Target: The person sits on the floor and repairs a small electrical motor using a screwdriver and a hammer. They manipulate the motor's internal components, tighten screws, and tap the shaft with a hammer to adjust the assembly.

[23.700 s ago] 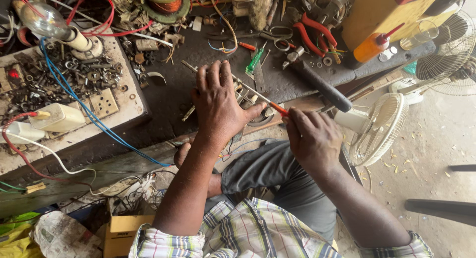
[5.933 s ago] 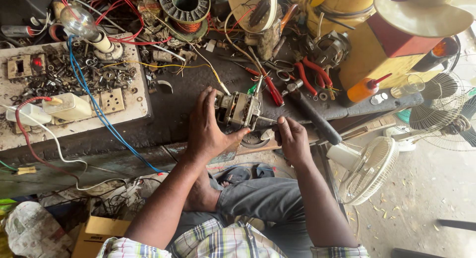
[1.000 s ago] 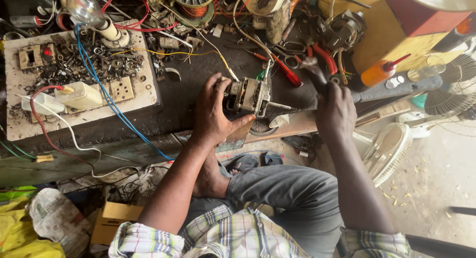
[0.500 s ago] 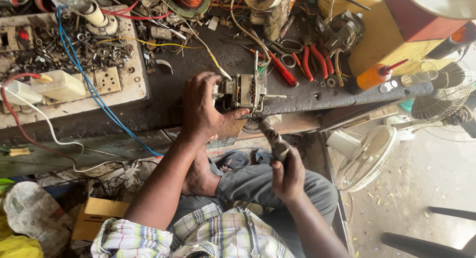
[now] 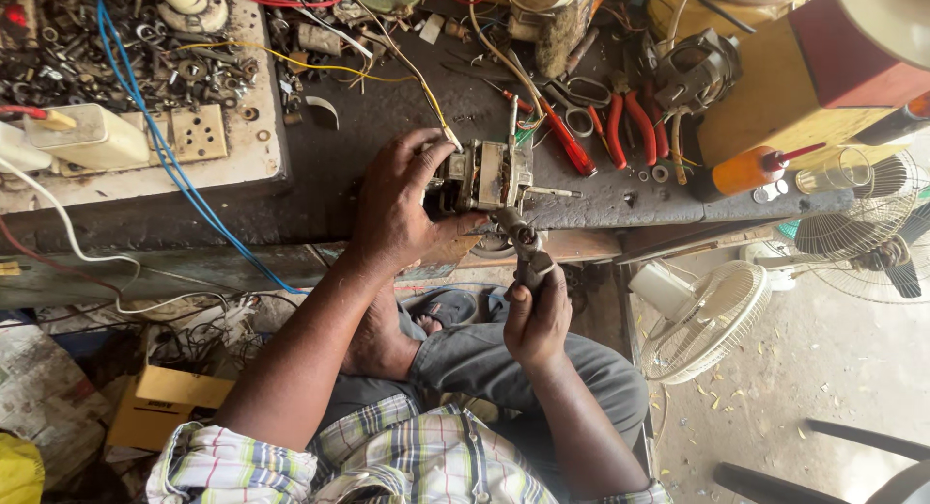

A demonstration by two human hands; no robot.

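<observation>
A small grey electric motor (image 5: 487, 177) with a thin shaft sits at the front edge of the dark workbench (image 5: 387, 116). My left hand (image 5: 399, 208) grips its left side and holds it steady. My right hand (image 5: 536, 315) is below the bench edge, closed around the handle of a dark metal hand tool (image 5: 524, 247). The tool's head touches the motor's lower right corner. A yellow wire runs from the motor toward the back of the bench.
Red-handled pliers (image 5: 625, 126), scissors and a red screwdriver (image 5: 567, 143) lie right of the motor. An orange oil bottle (image 5: 751, 170) is further right. A white board (image 5: 208, 145) with a socket and loose nuts lies at left. Fan guards (image 5: 712, 315) stand on the floor at right.
My right hand left the bench's right side, dropped below the edge with the tool, then rose so the tool meets the motor. My left hand stayed on the motor.
</observation>
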